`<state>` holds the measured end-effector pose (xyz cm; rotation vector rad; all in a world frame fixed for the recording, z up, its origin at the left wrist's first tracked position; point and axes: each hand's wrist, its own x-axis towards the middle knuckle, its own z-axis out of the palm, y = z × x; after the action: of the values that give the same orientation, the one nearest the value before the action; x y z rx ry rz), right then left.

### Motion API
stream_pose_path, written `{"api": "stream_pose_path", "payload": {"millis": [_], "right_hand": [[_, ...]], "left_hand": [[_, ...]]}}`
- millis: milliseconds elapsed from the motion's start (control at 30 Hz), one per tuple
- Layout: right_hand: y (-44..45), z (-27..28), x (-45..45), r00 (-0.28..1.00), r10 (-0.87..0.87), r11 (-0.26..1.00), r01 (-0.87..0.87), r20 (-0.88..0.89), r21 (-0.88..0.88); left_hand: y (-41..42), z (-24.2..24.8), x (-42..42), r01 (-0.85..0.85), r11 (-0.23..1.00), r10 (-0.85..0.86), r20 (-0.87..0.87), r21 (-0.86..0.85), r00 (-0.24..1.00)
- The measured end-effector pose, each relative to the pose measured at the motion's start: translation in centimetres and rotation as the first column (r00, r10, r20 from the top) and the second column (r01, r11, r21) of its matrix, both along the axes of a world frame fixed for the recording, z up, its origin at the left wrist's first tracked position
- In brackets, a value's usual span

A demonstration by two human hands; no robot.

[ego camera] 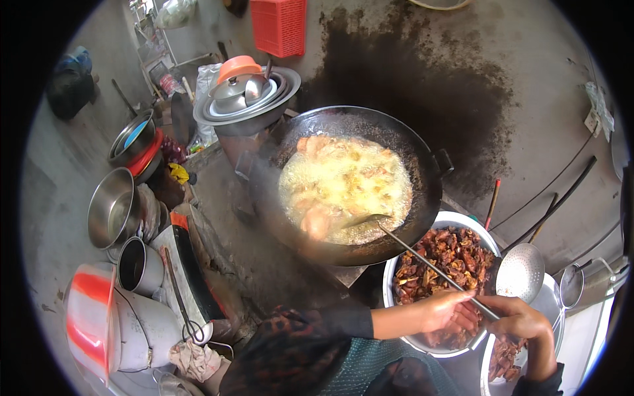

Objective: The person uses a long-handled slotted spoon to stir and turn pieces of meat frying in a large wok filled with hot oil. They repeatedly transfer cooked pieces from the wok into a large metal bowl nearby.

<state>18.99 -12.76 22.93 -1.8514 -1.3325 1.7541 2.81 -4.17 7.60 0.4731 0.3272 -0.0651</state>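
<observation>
A blackened wok (342,257) holds bubbling yellow oil (346,173) with pale pieces of meat (316,222) frying in it. The blade of a long-handled wok spatula (421,260) dips into the near side of the oil. My right hand (520,317) grips the spatula near the end of its handle. Just ahead of it, my left hand (446,312) holds the same handle between thumb and fingers. Beneath both hands, a metal basin (390,282) contains browned fried pieces (450,262). Steam blurs the wok's left side.
A perforated skimmer (520,272) leans beside the basin, above another basin (488,366) of fried meat. Stacked pans (237,121) stand behind the wok's left side. Tongs (181,297), a steel bowl (114,208) and a white bucket (148,331) are at left. A red basket (279,27) hangs on the wall.
</observation>
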Motion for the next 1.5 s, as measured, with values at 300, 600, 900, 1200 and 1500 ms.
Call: {"api": "stream_pose_path", "payload": {"millis": [300, 600, 900, 1200, 1500], "right_hand": [[-1.8, 4.7, 0.5, 0.990, -0.006, 0.998, 0.016, 0.139, -0.066], [3.3, -1.7, -1.5, 0.922, 0.173, 0.959, -0.237, 0.346, 0.153], [9.5, -10.8, -4.8, 0.943, 0.139, 0.859, -0.267, 0.302, 0.437], [15.2, -14.9, -5.7, 0.951, 0.111, 0.876, -0.231, 0.289, 0.423], [17.8, -19.3, -9.5, 0.959, 0.031, 0.778, -0.200, 0.281, 0.595]], "left_hand": [[-0.8, 1.4, 1.4, 0.090, 0.996, -0.081, 0.270, -0.021, 0.959], [3.0, -2.7, 0.6, -0.053, 0.988, 0.052, -0.014, -0.148, 0.999], [10.6, -10.1, -1.9, -0.319, 0.945, 0.305, -0.147, -0.079, 0.941], [17.1, -12.2, -2.7, -0.403, 0.914, 0.404, -0.234, 0.051, 0.885], [21.5, -16.0, -5.6, -0.397, 0.913, 0.408, -0.192, 0.097, 0.892]]}}
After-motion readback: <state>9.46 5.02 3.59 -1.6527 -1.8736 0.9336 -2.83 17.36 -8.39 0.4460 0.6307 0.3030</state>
